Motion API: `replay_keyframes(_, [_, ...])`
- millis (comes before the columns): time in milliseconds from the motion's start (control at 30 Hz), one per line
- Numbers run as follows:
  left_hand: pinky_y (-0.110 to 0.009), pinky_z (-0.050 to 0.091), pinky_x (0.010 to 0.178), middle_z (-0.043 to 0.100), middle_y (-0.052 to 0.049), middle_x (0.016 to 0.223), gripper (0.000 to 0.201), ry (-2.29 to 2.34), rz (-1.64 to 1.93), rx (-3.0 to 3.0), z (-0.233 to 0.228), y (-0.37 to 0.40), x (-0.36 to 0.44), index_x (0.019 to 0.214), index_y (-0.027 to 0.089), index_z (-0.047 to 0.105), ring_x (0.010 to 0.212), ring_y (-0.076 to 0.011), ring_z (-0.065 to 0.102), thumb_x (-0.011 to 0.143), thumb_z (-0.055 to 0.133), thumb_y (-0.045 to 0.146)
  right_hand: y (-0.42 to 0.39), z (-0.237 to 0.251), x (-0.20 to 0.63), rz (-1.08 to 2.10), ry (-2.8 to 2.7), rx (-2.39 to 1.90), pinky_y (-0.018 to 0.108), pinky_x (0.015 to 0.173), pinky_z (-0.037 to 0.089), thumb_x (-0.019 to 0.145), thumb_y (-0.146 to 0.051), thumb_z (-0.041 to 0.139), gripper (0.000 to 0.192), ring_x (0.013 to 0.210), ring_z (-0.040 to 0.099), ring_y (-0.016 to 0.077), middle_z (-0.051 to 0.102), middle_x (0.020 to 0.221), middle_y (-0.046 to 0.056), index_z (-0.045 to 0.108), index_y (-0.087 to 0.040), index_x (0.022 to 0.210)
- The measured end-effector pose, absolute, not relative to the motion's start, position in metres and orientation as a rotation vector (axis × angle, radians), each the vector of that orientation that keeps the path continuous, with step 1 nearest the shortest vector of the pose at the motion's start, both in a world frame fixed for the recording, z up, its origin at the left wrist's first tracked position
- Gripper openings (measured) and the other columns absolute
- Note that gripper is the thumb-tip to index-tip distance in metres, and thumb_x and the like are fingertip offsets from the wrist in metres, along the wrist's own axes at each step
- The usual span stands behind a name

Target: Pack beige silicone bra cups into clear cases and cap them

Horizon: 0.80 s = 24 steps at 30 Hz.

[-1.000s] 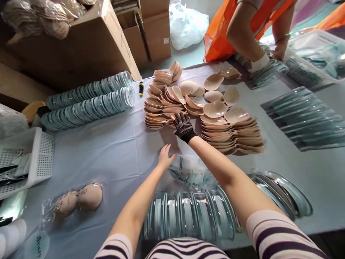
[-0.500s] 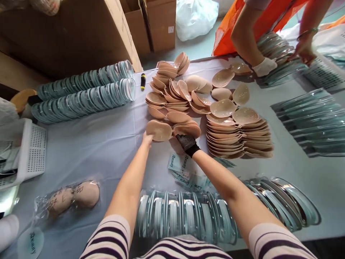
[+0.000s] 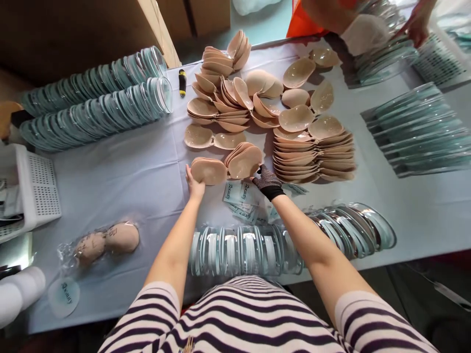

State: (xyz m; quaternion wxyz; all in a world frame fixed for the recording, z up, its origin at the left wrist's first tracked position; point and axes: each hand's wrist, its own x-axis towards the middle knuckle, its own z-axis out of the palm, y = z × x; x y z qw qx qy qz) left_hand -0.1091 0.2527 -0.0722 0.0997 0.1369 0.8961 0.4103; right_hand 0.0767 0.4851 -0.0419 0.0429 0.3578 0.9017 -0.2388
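A small stack of beige bra cups, joined in pairs, lies on the pale blue tablecloth in front of me. My left hand, bare, grips the stack's left end. In a black mesh glove, my right hand holds the right end. Just under the stack lie printed paper cards. Behind it, one open pair of cups rests flat, and larger piles of cups fill the table's middle.
Rows of clear plastic shells stand at the near edge, far left and right. A bagged pair of cups lies near left, beside a white basket. Another person's gloved hand works at the far right corner.
My right hand reached to the cup piles, then both hands drew a small stack toward me onto the cards. One open pair stayed behind. The view tilted down.
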Motion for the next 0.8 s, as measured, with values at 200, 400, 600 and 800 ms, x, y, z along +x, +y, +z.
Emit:
replay_keyframes(200, [-0.057,0.006,0.124,0.017,-0.018,0.165,0.083,2.885,0.602,0.951,-0.049,0.263,-0.082,0.155,0.019,0.031,0.155,-0.0348,0.005,0.079,0.062,0.011,0.446,-0.049,0.105,-0.374,2.708,0.685,0.042,0.093,0.044,0.076,-0.044,0.073,0.055,0.112,0.058,0.0349,0.064,0.122,0.019,0.062,-0.016,0.123])
replay_keyframes(400, [-0.061,-0.003,0.122,0.033,-0.012,0.161,0.071,2.682,0.277,1.401,-0.030,0.317,-0.083,0.153,0.024,0.038,0.153,-0.0350,0.012,0.086,0.062,0.031,0.461,-0.039,0.095,-0.610,2.804,0.908,0.040,0.095,0.044,0.085,-0.042,0.065,0.052,0.113,0.058,0.0312,0.063,0.126,0.017,0.058,-0.014,0.128])
replay_keyframes(600, [-0.052,0.019,0.118,0.054,-0.013,0.142,0.056,2.652,0.229,1.455,-0.040,0.314,-0.074,0.147,0.027,0.049,0.135,-0.0311,0.043,0.091,0.054,0.025,0.504,-0.039,0.049,-0.911,2.962,1.377,0.038,0.096,0.045,0.087,-0.030,0.056,0.041,0.110,0.058,0.0284,0.062,0.126,0.019,0.057,-0.012,0.124])
replay_keyframes(800, [-0.049,0.024,0.115,0.057,-0.011,0.138,0.049,2.606,0.318,1.464,-0.043,0.287,-0.057,0.144,0.034,0.053,0.127,-0.0275,0.050,0.095,0.049,0.027,0.496,-0.052,0.071,-1.089,2.975,1.230,0.035,0.080,0.047,0.084,-0.026,0.046,0.017,0.083,0.059,0.0237,0.068,0.090,0.010,0.061,-0.019,0.089])
